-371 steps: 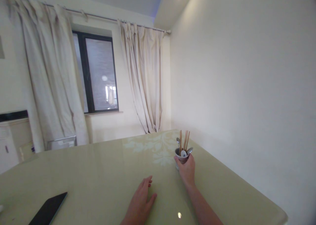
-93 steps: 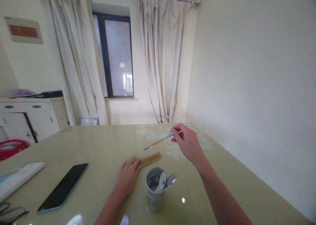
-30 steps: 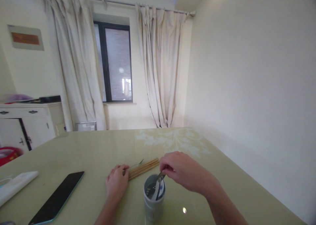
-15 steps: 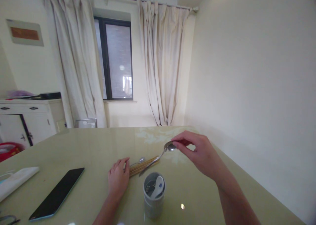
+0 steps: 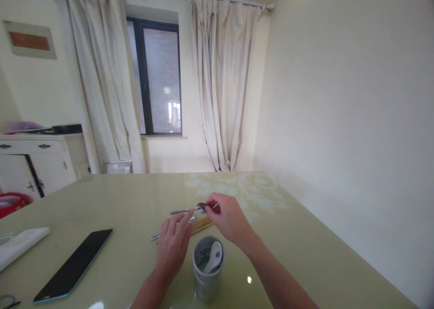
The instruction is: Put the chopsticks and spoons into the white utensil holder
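The table edge (image 5: 162,175) lies well beyond the spoon (image 5: 200,207) in the right fingers (image 5: 213,199).

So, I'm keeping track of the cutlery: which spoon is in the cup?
The blue-marked white spoon. Outside the cup are one metal spoon, in the right hand, and another metal spoon beside the chopsticks.

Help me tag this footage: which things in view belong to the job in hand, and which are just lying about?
In the job, it seems:
- metal spoon, in the right hand
- second metal spoon, partly hidden by the left hand
- chopsticks
- grey cup
- white spoon, leaning in the cup

Just lying about:
- black flat device
- white flat object
- red container, left edge
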Demonstrator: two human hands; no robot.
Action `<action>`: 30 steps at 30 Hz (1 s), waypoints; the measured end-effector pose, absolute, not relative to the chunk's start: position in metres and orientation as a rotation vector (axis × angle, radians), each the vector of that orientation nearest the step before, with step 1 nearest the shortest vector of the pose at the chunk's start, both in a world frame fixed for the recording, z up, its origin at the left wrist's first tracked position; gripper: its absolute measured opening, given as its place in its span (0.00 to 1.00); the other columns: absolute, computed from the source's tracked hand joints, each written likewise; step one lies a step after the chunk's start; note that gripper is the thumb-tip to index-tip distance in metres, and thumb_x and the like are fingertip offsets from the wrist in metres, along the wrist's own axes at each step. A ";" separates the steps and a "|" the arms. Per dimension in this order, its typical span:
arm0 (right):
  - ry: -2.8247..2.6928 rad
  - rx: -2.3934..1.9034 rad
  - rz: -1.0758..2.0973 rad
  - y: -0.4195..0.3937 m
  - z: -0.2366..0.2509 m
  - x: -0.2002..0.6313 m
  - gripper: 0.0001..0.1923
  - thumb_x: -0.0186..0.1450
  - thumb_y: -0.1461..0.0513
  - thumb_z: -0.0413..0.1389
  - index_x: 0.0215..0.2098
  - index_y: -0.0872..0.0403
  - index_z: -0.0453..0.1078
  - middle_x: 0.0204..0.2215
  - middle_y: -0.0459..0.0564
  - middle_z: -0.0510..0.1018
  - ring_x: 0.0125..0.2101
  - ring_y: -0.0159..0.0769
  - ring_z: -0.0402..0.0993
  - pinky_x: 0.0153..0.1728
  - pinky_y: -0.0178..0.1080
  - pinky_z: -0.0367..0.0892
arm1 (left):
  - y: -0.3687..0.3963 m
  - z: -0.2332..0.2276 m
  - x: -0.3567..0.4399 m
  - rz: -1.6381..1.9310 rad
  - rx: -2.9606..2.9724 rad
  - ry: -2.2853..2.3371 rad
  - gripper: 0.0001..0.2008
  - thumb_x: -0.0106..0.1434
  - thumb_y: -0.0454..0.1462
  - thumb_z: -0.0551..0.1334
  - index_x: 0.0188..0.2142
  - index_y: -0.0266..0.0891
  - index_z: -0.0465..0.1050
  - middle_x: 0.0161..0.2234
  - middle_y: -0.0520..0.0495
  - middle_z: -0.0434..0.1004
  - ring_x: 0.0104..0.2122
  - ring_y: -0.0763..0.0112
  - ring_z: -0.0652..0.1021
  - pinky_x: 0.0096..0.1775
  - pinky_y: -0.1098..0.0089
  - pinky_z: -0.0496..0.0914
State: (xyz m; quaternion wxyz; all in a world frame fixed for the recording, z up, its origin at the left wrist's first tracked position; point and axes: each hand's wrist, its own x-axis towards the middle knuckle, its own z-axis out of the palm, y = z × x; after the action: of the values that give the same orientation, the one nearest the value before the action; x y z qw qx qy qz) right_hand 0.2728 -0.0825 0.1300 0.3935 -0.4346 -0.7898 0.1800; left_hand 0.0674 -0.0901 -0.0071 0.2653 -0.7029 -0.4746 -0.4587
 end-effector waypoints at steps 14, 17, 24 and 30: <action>-2.267 -1.491 0.332 -0.096 0.137 0.283 0.11 0.69 0.54 0.65 0.45 0.52 0.81 0.36 0.52 0.88 0.37 0.43 0.85 0.37 0.37 0.69 | -0.078 -0.023 0.038 -1.079 -2.009 -1.664 0.18 0.77 0.36 0.52 0.50 0.45 0.82 0.46 0.45 0.86 0.46 0.62 0.82 0.50 0.61 0.72; -2.447 -1.616 0.223 -0.109 0.145 0.289 0.25 0.61 0.44 0.69 0.47 0.53 0.80 0.41 0.58 0.87 0.42 0.55 0.85 0.39 0.44 0.71 | -0.074 -0.027 0.032 -0.912 -2.027 -1.931 0.19 0.76 0.34 0.52 0.51 0.45 0.83 0.48 0.44 0.86 0.48 0.60 0.82 0.51 0.61 0.72; -2.642 -1.623 0.206 -0.118 0.144 0.283 0.26 0.58 0.52 0.74 0.50 0.53 0.79 0.44 0.63 0.87 0.46 0.60 0.84 0.40 0.46 0.73 | -0.078 -0.022 0.032 -0.757 -2.010 -2.190 0.19 0.76 0.36 0.53 0.47 0.46 0.85 0.47 0.44 0.84 0.49 0.60 0.80 0.53 0.61 0.72; -2.644 -1.612 0.161 -0.115 0.140 0.283 0.19 0.57 0.65 0.67 0.48 0.52 0.79 0.43 0.61 0.87 0.44 0.57 0.85 0.35 0.42 0.69 | -0.078 -0.020 0.034 -0.710 -2.006 -2.229 0.18 0.76 0.37 0.55 0.45 0.47 0.85 0.46 0.44 0.83 0.48 0.61 0.80 0.51 0.62 0.71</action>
State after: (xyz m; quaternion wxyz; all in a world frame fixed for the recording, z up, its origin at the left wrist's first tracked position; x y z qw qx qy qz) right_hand 0.2834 -0.1146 0.1395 0.0205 -0.5197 -0.8525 0.0520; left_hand 0.0344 -0.0783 -0.0203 0.0301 -0.6507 -0.7230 -0.2303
